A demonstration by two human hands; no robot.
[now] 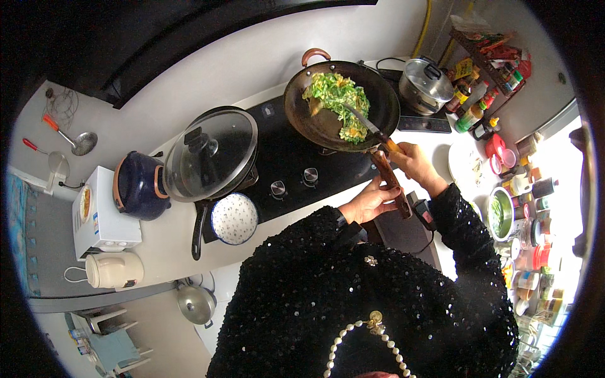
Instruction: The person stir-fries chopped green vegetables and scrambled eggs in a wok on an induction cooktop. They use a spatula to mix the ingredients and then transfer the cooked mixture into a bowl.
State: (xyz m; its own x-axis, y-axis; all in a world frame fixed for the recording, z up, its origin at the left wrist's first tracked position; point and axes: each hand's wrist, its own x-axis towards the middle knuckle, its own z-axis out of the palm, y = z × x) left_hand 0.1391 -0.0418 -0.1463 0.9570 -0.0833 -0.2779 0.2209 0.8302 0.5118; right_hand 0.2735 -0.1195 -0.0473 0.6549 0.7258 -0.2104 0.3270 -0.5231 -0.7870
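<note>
My left hand [371, 204] is wrapped around the brown wooden handle [391, 182] of a wok [314, 126]. In my right hand [418, 165] is a metal turner [363, 118] with a yellowish wooden handle, its working end hidden among the food. Chopped greens mixed with what looks like egg [338, 97] spread from the wok's far side towards its near right. The wok sits over the right part of a black glass hob [279, 141] and appears tilted.
Left on the hob is a pan under a glass lid [212, 153], its black handle [199, 231] jutting over the counter edge beside a patterned bowl [234, 219]. A lidded steel pot [426, 85], bottles [470, 118] and a bowl of chopped greens [500, 213] stand at right.
</note>
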